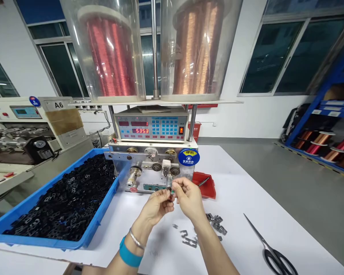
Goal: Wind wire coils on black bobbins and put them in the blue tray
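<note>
My left hand (pixel 157 205) has its fingers closed in a pinch on a small dark part with a coppery tint (pixel 170 198); its exact kind is hard to make out. Right beside it, my right hand (pixel 188 196) is closed too, thumb against forefinger, and what it grips is too small to name. Both hands meet just in front of the coil winding machine (pixel 151 173), under its white guide block (pixel 166 165). Below and right of the hands, several grey metal core pieces (pixel 190 241) lie loose on the white table (pixel 114 233).
A blue tray (pixel 87 235) heaped with small black parts (pixel 65 202) stands at left. Behind my right hand sits a red bin (pixel 210 190) with a thin tool in it. Black-handled scissors (pixel 268 244) lie at right. Above are spools of red wire (pixel 111 57) and copper wire (pixel 197 49).
</note>
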`<state>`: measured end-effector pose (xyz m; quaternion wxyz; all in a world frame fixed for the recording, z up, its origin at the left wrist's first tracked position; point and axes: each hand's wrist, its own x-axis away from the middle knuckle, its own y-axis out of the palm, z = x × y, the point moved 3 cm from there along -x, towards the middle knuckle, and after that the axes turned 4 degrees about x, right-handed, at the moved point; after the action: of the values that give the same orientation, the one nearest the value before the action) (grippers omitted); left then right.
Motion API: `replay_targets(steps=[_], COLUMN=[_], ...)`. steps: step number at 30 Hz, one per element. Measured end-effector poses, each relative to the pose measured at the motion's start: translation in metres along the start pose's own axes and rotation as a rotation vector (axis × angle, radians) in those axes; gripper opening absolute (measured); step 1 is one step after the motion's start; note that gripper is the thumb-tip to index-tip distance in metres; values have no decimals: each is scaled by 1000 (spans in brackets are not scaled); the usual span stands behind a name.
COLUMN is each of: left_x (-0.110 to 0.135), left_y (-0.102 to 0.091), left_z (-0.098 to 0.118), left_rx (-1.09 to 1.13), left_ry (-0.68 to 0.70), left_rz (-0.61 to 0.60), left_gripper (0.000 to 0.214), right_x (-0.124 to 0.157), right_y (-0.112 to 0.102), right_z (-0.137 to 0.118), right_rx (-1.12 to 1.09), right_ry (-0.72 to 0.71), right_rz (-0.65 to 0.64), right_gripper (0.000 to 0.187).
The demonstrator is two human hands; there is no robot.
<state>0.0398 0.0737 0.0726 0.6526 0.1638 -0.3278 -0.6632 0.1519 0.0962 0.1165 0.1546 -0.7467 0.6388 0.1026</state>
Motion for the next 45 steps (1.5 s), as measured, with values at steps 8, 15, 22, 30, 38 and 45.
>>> replay_targets(steps=[8, 15, 22, 30, 38, 45], left_x=[47, 52, 47, 43, 44, 44], left_y=[-47, -61, -60, -61, -69, -84], left_z=[-61, -83, -76, -81, -76, -84], left_rx=[-27, -64, -103, -59, -135, -119], left_ry=[145, 228, 173, 17, 22, 10], left_rz=[173, 267, 281, 147, 233, 185], left_gripper=[43, 33, 33, 46, 44, 36], right_x=[70, 109, 107, 93, 116, 124], right_y=[7, 16, 10, 4, -36, -133], right_z=[47, 86, 89, 73, 84, 112], right_rx=[33, -25, 39, 272, 578, 1057], right_ry=[107, 274, 220, 86, -128, -195], right_rz=[-60, 76, -68, -123, 116, 209], right_gripper=[28, 33, 31, 26, 23, 23])
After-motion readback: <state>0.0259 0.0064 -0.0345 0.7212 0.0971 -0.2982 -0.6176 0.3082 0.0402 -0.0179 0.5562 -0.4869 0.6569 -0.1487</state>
